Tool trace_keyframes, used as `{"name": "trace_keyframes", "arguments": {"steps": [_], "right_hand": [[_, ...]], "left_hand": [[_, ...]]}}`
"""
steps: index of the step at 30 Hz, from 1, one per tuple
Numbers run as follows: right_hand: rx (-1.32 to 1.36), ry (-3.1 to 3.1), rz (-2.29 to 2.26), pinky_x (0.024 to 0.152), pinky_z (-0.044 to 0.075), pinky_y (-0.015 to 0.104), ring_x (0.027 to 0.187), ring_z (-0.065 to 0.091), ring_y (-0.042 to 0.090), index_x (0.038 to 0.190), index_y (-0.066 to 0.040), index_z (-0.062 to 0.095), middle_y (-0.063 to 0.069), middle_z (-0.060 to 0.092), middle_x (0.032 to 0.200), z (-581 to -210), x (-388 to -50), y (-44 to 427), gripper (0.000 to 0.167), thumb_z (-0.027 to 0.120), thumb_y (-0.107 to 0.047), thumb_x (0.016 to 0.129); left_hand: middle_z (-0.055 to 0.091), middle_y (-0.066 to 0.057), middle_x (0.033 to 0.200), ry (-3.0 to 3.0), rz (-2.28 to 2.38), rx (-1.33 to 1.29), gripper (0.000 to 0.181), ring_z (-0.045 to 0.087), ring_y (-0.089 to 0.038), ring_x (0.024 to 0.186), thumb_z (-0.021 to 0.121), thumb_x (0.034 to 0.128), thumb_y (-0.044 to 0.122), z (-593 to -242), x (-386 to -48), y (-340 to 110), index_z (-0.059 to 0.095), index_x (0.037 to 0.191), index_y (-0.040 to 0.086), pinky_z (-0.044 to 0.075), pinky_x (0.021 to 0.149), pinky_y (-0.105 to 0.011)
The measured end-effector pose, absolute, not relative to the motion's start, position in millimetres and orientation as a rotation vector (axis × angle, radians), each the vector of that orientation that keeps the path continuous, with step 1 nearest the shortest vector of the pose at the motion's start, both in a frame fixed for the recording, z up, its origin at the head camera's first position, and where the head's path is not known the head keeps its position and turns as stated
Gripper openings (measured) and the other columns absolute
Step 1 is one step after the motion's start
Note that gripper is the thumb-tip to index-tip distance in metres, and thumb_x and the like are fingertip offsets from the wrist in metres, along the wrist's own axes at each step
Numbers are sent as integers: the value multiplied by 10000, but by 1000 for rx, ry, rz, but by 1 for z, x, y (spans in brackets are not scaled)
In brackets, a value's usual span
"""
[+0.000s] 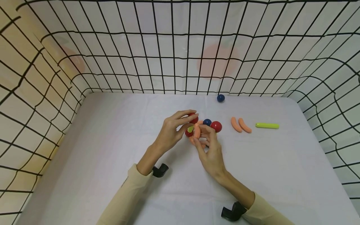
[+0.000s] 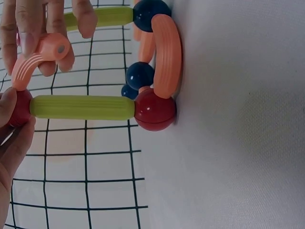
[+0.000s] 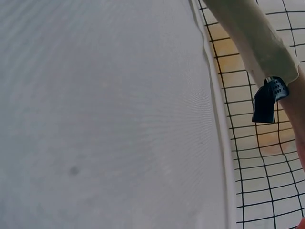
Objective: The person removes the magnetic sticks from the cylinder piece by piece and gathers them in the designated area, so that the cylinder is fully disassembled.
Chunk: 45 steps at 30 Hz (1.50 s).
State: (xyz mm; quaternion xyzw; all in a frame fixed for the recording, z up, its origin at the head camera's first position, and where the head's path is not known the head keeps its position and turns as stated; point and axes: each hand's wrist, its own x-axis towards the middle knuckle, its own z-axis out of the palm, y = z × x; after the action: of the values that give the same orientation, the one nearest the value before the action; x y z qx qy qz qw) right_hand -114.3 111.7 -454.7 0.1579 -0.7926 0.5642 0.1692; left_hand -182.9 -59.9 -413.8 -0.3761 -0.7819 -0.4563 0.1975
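Observation:
My left hand (image 1: 168,130) pinches a red ball (image 2: 19,108) at the top of an upright green rod (image 2: 83,107). A lower red ball (image 2: 155,109) sits at the rod's other end, on the table. Between its fingertips my right hand (image 1: 212,154) holds a curved orange rod (image 1: 197,132), one end of which meets the upper red ball. Around the base are another curved orange rod (image 2: 167,56), blue balls (image 2: 151,14) and a second green rod (image 2: 110,16). A red ball (image 1: 216,126) shows beside the right fingers. Fingers hide part of the structure.
Two loose curved orange rods (image 1: 240,125) and a green rod (image 1: 267,125) lie to the right on the white table (image 1: 92,150). One blue ball (image 1: 220,98) lies near the back edge. Black wire mesh (image 1: 180,47) surrounds the back and sides.

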Motion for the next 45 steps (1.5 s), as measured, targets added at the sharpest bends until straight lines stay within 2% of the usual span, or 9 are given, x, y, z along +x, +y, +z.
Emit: {"name": "trace_keyframes", "arguments": {"steps": [6, 17, 21, 25, 28, 30, 36, 41, 45], "right_hand": [[491, -2207, 1504, 805, 615, 201, 1024, 707, 255, 1519, -101, 524, 128, 677, 1247, -456, -114, 114, 636, 726, 32, 931], [590, -2143, 1406, 715, 603, 165, 764, 711, 172, 1371, -49, 670, 112, 727, 1044, -452, -104, 114, 572, 785, 94, 829], [658, -2050, 1366, 740, 601, 164, 806, 708, 184, 1325, -9, 691, 132, 742, 1058, -444, -101, 118, 554, 826, 81, 795], [668, -1942, 1329, 791, 578, 137, 857, 675, 170, 1283, 41, 702, 165, 747, 1038, -429, -100, 130, 444, 831, -78, 875], [601, -1866, 1303, 804, 560, 124, 875, 665, 132, 1245, 70, 713, 213, 755, 1036, -417, -103, 142, 434, 804, -205, 921], [526, -1819, 1288, 812, 558, 127, 877, 665, 95, 1215, 80, 724, 249, 749, 1019, -408, -108, 152, 425, 813, -206, 914], [290, -1837, 1220, 773, 517, 141, 868, 634, 1, 1176, 19, 765, 279, 739, 974, -394, -134, 193, 399, 848, 71, 789], [164, -2106, 1185, 717, 471, 89, 855, 594, -8, 1129, 11, 787, 228, 769, 995, -417, -159, 227, 330, 857, 25, 807], [117, -2318, 1106, 667, 431, 25, 804, 619, 118, 1081, 44, 790, 243, 774, 969, -444, -171, 238, 293, 870, 5, 802]], "left_hand": [[707, -185, 1293, -2190, -1288, -1059, 375, 687, -298, 1214, 745, 893, -66, -414, -183, -60, 724, 1264, -14, 577, 998, -296], [711, -189, 1271, -2182, -1257, -1015, 361, 706, -298, 1182, 736, 900, -72, -414, -183, -60, 729, 1257, -15, 575, 1010, -316], [708, -191, 1286, -2183, -1255, -1022, 363, 700, -301, 1197, 734, 903, -71, -414, -184, -60, 724, 1262, -18, 570, 1018, -315], [701, -205, 1300, -2167, -1264, -1026, 374, 693, -313, 1209, 731, 899, -85, -416, -184, -60, 714, 1269, -33, 583, 1001, -329], [697, -203, 1309, -2169, -1267, -1026, 391, 689, -311, 1214, 727, 901, -90, -416, -184, -61, 702, 1287, -36, 587, 1000, -342], [694, -194, 1319, -2181, -1271, -1024, 402, 689, -301, 1216, 727, 903, -88, -416, -184, -62, 695, 1300, -32, 586, 1002, -339], [683, -209, 1333, -2208, -1288, -1025, 405, 686, -297, 1227, 728, 904, -87, -415, -183, -62, 692, 1303, -34, 570, 1023, -337], [683, -199, 1342, -2218, -1290, -1021, 420, 677, -301, 1245, 721, 909, -86, -413, -182, -62, 678, 1324, -33, 561, 1042, -348], [682, -192, 1347, -2223, -1293, -1018, 423, 676, -299, 1247, 720, 910, -88, -413, -182, -62, 674, 1328, -34, 559, 1045, -350]]}}
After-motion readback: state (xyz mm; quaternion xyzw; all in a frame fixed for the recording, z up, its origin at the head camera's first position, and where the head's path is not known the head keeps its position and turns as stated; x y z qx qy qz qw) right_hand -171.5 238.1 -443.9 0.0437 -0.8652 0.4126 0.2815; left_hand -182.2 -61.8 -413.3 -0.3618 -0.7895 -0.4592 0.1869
